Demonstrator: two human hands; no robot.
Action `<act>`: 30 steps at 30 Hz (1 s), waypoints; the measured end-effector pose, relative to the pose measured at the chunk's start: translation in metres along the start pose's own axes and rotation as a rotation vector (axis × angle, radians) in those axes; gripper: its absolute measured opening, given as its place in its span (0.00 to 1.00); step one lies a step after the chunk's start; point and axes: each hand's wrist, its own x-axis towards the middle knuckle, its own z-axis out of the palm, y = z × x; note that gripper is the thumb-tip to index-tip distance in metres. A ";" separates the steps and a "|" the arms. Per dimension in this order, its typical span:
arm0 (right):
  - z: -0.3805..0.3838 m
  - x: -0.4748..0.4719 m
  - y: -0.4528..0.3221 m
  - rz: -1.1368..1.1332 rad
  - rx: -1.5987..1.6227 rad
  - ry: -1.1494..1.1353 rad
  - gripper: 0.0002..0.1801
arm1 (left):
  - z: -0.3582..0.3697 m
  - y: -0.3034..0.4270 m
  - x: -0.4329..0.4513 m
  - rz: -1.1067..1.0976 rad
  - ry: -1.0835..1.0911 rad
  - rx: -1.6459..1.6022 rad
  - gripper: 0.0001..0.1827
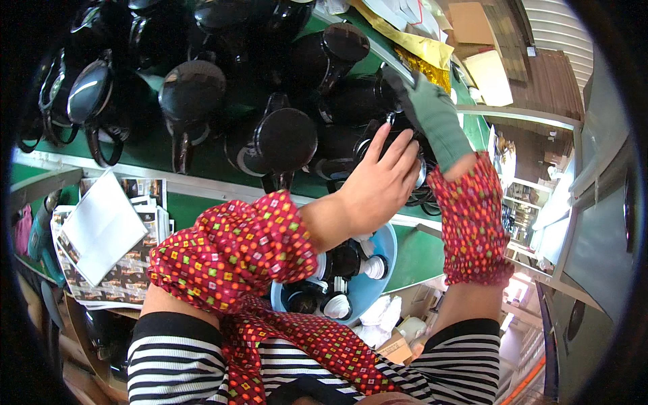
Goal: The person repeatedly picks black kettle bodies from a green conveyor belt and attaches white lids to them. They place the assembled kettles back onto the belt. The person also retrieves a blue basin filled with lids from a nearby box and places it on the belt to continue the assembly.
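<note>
My left hand (pixel 382 174) is bare and reaches across the row of glossy black lidded jugs (pixel 286 142). Its fingers lie over a dark jug with a bright metal part near the fingertips; whether they grip it cannot be told. Just beyond, to the upper right, is my right hand (pixel 428 109) in a grey-green knitted glove, its darker fingers against the far end of the dark jugs. Whether it holds one is hidden. Below my left wrist, a light blue plastic basin (pixel 392 253) holds black and white screw-type stoppers (pixel 374 267).
Jugs with handles crowd the green worktop with its metal edge (pixel 217 186). Printed sheets (pixel 109 283) and a blank white sheet (pixel 104 228) lie at left, beside a teal tool (pixel 38 233). Yellow wrapping (pixel 415 43) and cardboard (pixel 473 23) are at upper right.
</note>
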 end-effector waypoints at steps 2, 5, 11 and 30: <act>0.002 -0.025 0.018 -0.058 0.042 0.072 0.45 | -0.006 0.001 -0.024 -0.122 0.057 -0.163 0.39; 0.002 -0.093 0.027 -0.403 -0.153 0.019 0.45 | -0.012 0.008 -0.066 -0.291 0.064 -0.400 0.55; 0.011 -0.149 -0.029 -0.097 0.071 -0.072 0.52 | 0.028 -0.009 -0.086 -0.511 -0.021 -0.305 0.63; -0.012 -0.111 -0.016 -0.184 -0.111 -0.368 0.44 | 0.030 -0.025 -0.053 -0.702 -0.212 -0.469 0.68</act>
